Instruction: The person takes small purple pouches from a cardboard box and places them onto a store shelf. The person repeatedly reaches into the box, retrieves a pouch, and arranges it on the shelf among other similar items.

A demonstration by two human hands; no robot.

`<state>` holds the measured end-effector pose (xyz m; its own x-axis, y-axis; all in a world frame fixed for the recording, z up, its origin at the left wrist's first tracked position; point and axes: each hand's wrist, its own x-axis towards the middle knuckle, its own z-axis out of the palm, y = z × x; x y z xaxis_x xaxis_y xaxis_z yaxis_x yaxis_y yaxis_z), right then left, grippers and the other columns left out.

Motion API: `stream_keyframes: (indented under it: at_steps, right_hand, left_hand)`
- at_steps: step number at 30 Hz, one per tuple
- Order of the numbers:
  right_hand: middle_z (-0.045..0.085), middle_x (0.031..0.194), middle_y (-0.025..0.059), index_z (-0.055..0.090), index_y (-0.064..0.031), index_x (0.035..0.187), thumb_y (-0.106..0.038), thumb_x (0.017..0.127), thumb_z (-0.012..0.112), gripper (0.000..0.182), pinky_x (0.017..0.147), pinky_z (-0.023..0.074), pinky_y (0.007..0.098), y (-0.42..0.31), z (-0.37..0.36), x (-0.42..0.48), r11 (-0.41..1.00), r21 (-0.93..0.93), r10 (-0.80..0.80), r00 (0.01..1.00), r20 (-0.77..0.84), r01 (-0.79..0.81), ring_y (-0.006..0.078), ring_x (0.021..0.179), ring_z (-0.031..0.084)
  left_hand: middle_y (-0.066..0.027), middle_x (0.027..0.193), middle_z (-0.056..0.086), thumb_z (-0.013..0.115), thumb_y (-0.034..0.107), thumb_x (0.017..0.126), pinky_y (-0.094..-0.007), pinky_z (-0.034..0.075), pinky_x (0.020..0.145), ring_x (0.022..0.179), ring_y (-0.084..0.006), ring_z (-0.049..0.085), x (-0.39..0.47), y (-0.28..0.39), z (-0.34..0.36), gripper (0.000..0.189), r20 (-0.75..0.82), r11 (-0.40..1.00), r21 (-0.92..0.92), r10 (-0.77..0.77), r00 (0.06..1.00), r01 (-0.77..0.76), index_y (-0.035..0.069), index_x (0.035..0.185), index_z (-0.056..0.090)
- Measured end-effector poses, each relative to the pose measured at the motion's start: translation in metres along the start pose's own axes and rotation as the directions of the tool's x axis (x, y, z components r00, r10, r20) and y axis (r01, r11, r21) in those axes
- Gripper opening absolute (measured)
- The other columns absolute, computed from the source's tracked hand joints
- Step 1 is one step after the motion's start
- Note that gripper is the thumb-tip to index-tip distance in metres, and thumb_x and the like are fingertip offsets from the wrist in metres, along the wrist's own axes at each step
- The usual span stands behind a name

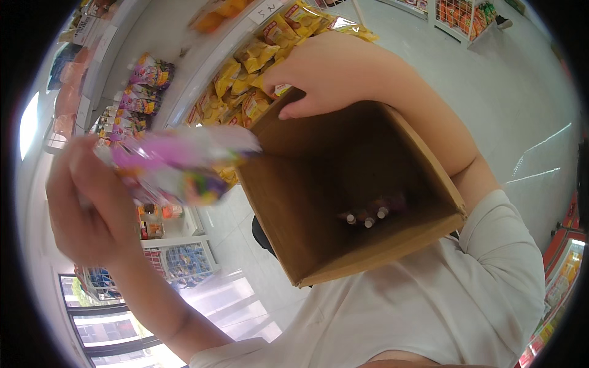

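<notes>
My left hand (87,198) grips a purple and white spouted pouch (161,161) by its end. The pouch is blurred and its far end lies near the left rim of a deep cardboard box (276,216). My right arm wraps round the box's outer side, and my right hand (326,73) hooks over its far rim with the thumb inside. Down in the dark box, three white caps (368,222) show on pouches whose bodies are hard to make out.
Similar purple pouches (138,99) stand in a row on a white shelf at the left. Yellow snack bags (253,55) fill the neighbouring shelf, under a price tag (262,14). Wire baskets of packets (186,262) stand lower left, and another rack (460,20) is at upper right.
</notes>
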<state>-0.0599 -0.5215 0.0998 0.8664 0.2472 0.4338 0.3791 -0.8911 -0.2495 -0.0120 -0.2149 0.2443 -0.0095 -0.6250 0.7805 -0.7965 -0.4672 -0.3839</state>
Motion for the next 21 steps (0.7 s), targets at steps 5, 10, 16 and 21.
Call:
stream_keyframes:
  at_steps: [5,10,16,21]
  right_hand:
    - [0.077,0.097,0.012,0.07,-0.0181,0.118,-0.045,0.095,0.077,0.036,0.081,0.0561,0.0524,0.007,-0.001,-0.005,0.999,-0.025,0.045,0.999,0.016,-0.045,0.0379,0.097,0.073]
    - [0.077,0.096,0.012,0.071,-0.0184,0.118,-0.044,0.095,0.076,0.035,0.08,0.0562,0.0518,-0.005,-0.006,0.0,1.0,-0.024,0.019,0.998,0.056,-0.018,0.0376,0.094,0.074]
    - [0.078,0.097,0.0119,0.072,-0.02,0.124,-0.045,0.095,0.076,0.039,0.08,0.0568,0.05,-0.003,-0.002,0.0,0.997,-0.046,0.072,0.995,0.065,-0.069,0.037,0.095,0.074]
    - [0.078,0.098,0.0134,0.073,-0.018,0.125,-0.046,0.094,0.076,0.042,0.082,0.0573,0.0503,-0.005,0.002,0.003,0.999,-0.044,0.028,0.999,0.041,-0.027,0.0382,0.096,0.074]
  left_hand:
    - [-0.0107,0.085,0.071,0.062,0.041,0.113,-0.0381,0.053,0.064,0.072,-0.028,0.065,0.006,0.094,0.016,0.042,0.13,0.838,-0.423,0.433,0.892,-0.345,0.002,0.103,0.07]
    - [0.0012,0.07,0.053,0.077,0.039,0.099,-0.0337,0.042,0.056,0.064,-0.0184,0.052,-0.01,0.143,0.066,0.034,-0.087,0.757,-0.416,0.519,0.85,-0.504,0.007,0.093,0.069]
    - [-0.0008,0.068,0.056,0.077,0.034,0.09,-0.0374,0.044,0.056,0.065,-0.0206,0.055,-0.03,0.162,0.129,0.028,0.09,0.658,-0.558,0.654,0.751,-0.506,0.011,0.081,0.064]
    - [-0.0045,0.07,0.065,0.072,0.031,0.088,-0.0411,0.053,0.06,0.076,-0.0259,0.068,-0.069,0.179,0.155,0.024,0.248,0.547,-0.669,0.802,0.543,-0.503,0.01,0.079,0.066]
